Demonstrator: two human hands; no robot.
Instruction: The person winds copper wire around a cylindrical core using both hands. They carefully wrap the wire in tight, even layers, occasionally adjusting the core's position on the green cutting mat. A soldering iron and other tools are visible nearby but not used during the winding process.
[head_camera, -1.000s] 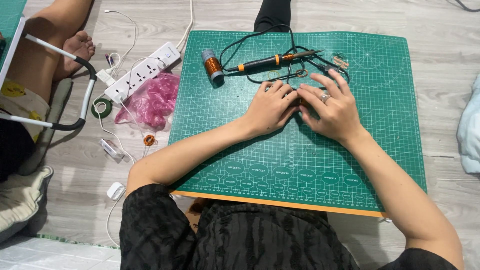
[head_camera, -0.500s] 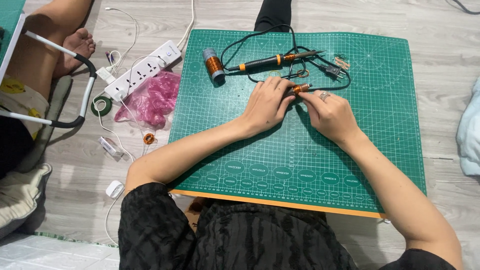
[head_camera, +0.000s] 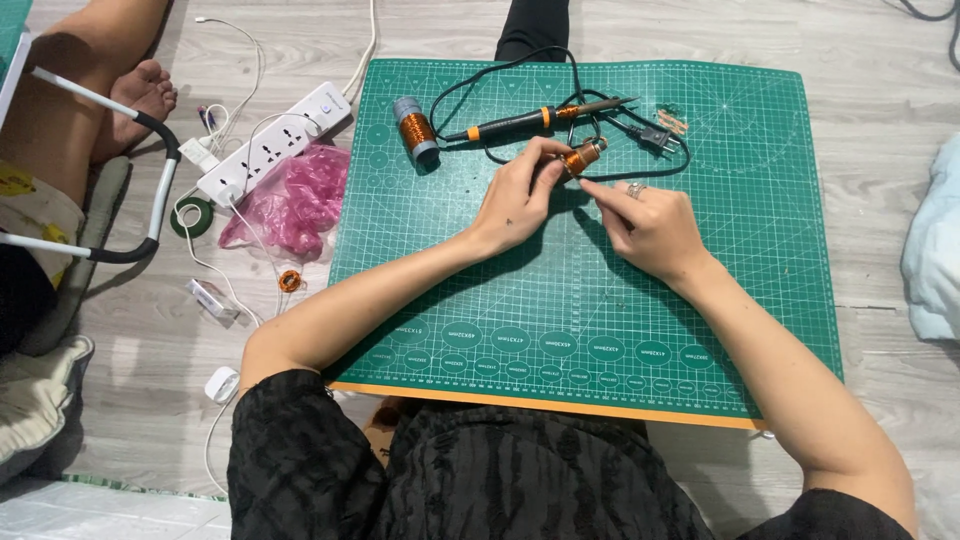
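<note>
Both hands have shifted since a second ago: back then they lay flat and side by side on the mat, and now the left hand (head_camera: 517, 195) has lifted a small copper wire coil (head_camera: 578, 158) up off the surface, pinching it between thumb and fingertips. The right hand (head_camera: 650, 225) has pulled back a bit and sits just beside the coil, its thumb and forefinger closed together at a point right under it. Can't tell if there's a fine wire in that pinch, too thin to see. It has a ring on one finger.

All of this sits over the far middle of the green cutting mat (head_camera: 720, 330). Right behind the coil lies the soldering iron (head_camera: 540, 118) with its orange-banded handle; its black cord (head_camera: 480, 85) loops around and ends in a plug (head_camera: 655, 135) close to the coil, so that spot is pretty crowded. A bigger spool of copper wire (head_camera: 415, 130) stands near the iron's handle end.

Off the mat on the left, on the wooden floor: a white power strip (head_camera: 275, 140), a crumpled pink plastic bag (head_camera: 290, 200), a roll of dark tape (head_camera: 192, 216), and a tiny copper ring (head_camera: 290, 281). None of that stuff has moved. Another person's bare foot (head_camera: 140, 95) is at the top left.
</note>
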